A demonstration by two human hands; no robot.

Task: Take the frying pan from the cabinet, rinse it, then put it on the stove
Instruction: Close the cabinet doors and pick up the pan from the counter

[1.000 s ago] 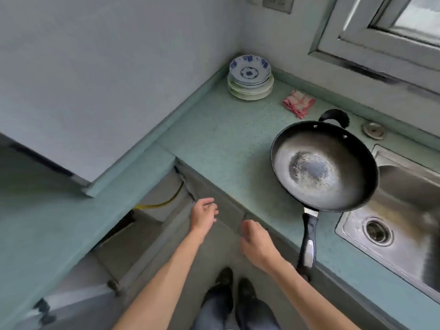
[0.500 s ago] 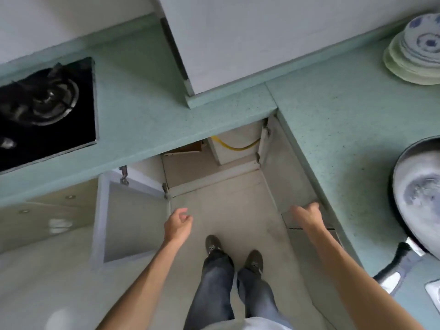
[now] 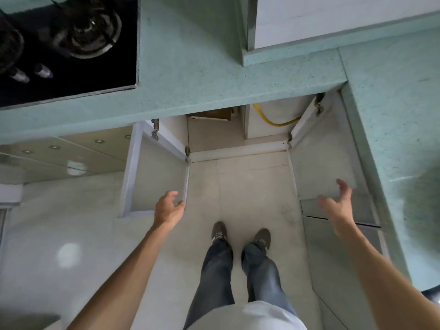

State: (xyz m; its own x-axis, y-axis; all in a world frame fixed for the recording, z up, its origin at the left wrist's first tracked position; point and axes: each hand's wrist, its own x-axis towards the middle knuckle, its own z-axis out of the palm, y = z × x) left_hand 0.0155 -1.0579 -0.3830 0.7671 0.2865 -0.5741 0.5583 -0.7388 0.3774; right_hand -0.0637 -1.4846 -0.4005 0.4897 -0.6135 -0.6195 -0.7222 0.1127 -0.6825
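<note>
I see the pale green surface [image 3: 195,75] wrapping the corner, with the black stove [image 3: 66,44] set into it at the upper left. Below the corner the cabinet [image 3: 238,136] stands open, a yellow hose [image 3: 273,121] inside it. Its left door [image 3: 157,177] and right door [image 3: 323,158] both swing out over the floor. The frying pan is only a dark blur [image 3: 426,206] at the right edge, on the surface. My left hand [image 3: 167,208] hangs just beside the left door's edge, fingers loosely curled and holding nothing; my right hand [image 3: 337,206] is by the right door, fingers spread, blurred.
</note>
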